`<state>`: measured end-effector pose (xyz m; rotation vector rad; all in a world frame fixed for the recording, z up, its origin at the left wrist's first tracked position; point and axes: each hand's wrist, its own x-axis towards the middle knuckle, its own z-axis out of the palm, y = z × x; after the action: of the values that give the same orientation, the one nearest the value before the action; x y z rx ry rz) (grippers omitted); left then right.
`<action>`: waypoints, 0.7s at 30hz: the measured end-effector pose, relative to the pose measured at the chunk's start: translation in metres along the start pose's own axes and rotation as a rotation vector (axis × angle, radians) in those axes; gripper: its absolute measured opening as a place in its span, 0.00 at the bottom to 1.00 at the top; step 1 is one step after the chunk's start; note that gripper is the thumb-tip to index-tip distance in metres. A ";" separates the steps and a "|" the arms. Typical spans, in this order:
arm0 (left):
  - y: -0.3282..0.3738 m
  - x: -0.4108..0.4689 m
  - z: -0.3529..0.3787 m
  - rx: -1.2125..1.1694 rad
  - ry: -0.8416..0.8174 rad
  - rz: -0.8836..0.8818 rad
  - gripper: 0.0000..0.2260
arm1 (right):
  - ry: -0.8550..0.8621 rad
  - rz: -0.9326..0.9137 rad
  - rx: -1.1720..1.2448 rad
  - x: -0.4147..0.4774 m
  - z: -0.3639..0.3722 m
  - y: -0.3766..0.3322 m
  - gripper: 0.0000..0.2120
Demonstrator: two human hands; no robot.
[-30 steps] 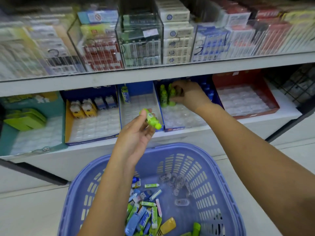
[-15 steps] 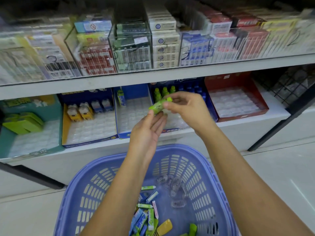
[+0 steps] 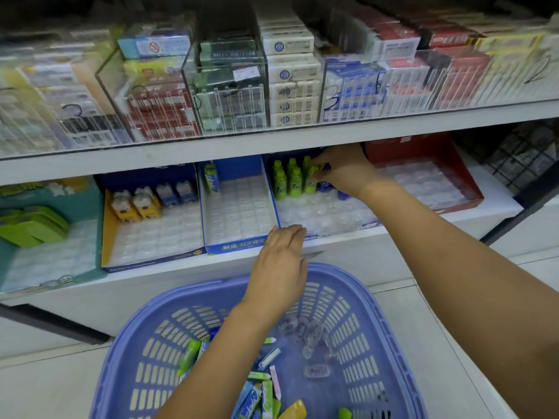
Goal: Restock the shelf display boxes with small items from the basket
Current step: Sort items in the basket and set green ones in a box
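A purple basket [image 3: 390,316] sits below the shelf with several small packets and bottles in its bottom. My right hand [image 3: 341,170] reaches into the blue display box [image 3: 317,219] on the lower shelf, fingers pinched on a small green bottle [image 3: 311,181] set beside the other green bottles [image 3: 287,179] at the back. My left hand [image 3: 279,264] hovers palm down over the basket's far rim, fingers together and holding nothing.
Left of it stand a blue-and-white box [image 3: 239,213] with one packet, a yellow-blue box [image 3: 151,234] with small figures, and a teal box [image 3: 45,255]. A red box [image 3: 429,179] is at the right. The upper shelf [image 3: 272,137] carries stacked packs behind clear plastic.
My right hand took the green bottle from my left hand and carried it back into the blue box. My left hand dropped toward the basket rim with nothing in it.
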<state>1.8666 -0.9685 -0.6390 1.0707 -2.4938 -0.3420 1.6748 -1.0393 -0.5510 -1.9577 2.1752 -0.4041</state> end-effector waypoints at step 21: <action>-0.045 -0.089 -0.022 -0.079 -0.560 -0.301 0.07 | -0.696 -0.177 -0.213 -0.130 0.108 -0.054 0.08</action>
<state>1.9604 -0.9347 -0.6599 1.4819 -2.7453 -0.9340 1.7741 -0.9234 -0.6414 -1.9910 1.6498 0.4499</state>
